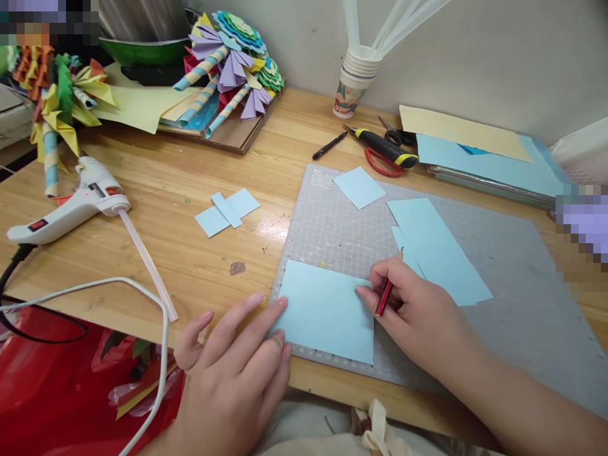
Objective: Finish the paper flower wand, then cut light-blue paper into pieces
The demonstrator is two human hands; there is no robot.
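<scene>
A light blue paper sheet [327,313] lies on the grey cutting mat [513,253] near its front left corner. My left hand [242,361] has its fingers spread, with the fingertips at the sheet's left edge. In my right hand [418,310] is a dark red pencil [386,296], its sharpened tip pointing up and away; thumb and fingers touch the sheet's upper right corner. Beyond that hand lie a long blue piece [441,247] and a smaller blue square [360,187]. Two crossed blue strips [228,212] rest on the wood to the left.
A glue gun [71,202] and its white cable [164,354] are at left. Paper flowers [232,69] stand behind. Toward the wall are a cup stack [354,82], a pen [329,145], a yellow-black cutter [384,147], red-handled pliers and scissors [394,132]. Stacked paper [494,164] lies back right.
</scene>
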